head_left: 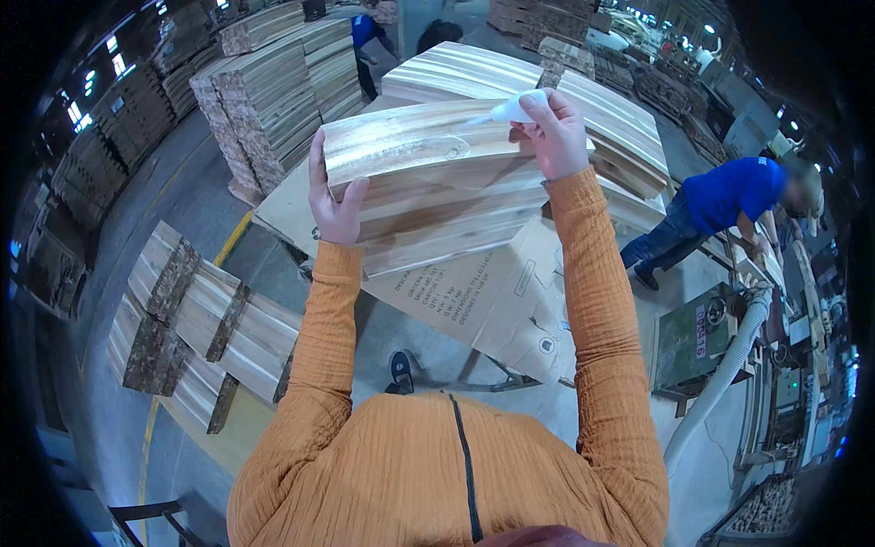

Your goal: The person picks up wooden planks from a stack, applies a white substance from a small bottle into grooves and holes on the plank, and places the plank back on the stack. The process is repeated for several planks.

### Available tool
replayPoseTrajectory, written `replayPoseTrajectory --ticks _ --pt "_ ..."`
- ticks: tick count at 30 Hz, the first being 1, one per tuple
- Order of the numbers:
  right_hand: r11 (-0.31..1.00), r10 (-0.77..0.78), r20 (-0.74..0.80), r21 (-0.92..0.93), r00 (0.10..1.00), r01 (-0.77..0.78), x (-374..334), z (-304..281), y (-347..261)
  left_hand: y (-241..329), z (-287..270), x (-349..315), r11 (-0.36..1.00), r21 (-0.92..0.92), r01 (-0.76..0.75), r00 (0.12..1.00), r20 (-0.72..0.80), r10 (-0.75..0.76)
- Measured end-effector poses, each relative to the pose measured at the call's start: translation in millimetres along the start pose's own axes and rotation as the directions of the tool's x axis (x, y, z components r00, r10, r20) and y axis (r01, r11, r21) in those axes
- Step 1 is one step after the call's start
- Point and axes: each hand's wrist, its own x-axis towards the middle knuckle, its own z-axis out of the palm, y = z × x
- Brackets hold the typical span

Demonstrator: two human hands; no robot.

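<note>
The tabletop [547, 342] is covered with brown printed cardboard and stands at an angle in a large workshop with a grey floor [205, 447] marked by a yellow line [234, 239]. To the left rises a tall stack of timber [319, 77]; lower on that side, more boards [219, 314] lie in overlapping layers. On the right, a person in a blue shirt [734, 196] bends over some wood, near a green machine [694, 337] and a pale hose [729, 360]. Another blue sleeve [366, 32] shows beyond the tall stack.

The left hand [337, 196] grips the left end of the top panel [401, 137], its thumb against the near edge and its fingers round the end. The right hand [558, 137] is closed around a bottle [519, 107] at the panel's right end. The bottle lies tilted between thumb and fingers, nozzle pointing left over the panel; whether the tip touches the wood cannot be told. More panels [456, 219] lie beneath, between the two forearms, and others [465, 71] are piled behind.

The top panel is a long, pale rectangle of smooth wood with an oval grain figure. Those below are striped in light and darker strips. The bottle is white and tapers to a narrow nozzle. The orange sleeves [602, 283] are crinkled cloth.
</note>
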Motion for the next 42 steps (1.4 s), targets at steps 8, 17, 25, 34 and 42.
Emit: replayPoseTrajectory --ticks 8,17,25,34,42 --pt "0.997 -0.003 -0.014 -0.072 1.000 0.002 5.6 8.7 -1.7 -4.4 -0.1 7.5 0.998 -0.001 -0.061 0.998 -0.008 0.061" --pt "0.985 -0.015 -0.017 -0.174 1.000 0.012 7.1 5.7 3.9 -6.3 0.7 6.8 0.998 0.020 -0.055 0.998 -0.009 0.055" --pt "0.973 -0.036 -0.026 -0.228 0.999 0.029 6.2 6.7 3.4 -5.2 1.0 6.8 0.997 0.034 -0.062 0.998 -0.017 0.063" --pt "0.970 -0.045 -0.013 -0.239 0.999 0.040 5.8 5.0 3.1 -4.6 2.1 5.3 0.999 0.016 -0.040 0.999 -0.024 0.041" --pt "0.973 -0.042 -0.003 -0.229 0.999 0.040 5.1 5.7 3.6 -4.3 0.7 4.8 0.998 0.044 -0.051 0.998 -0.020 0.052"
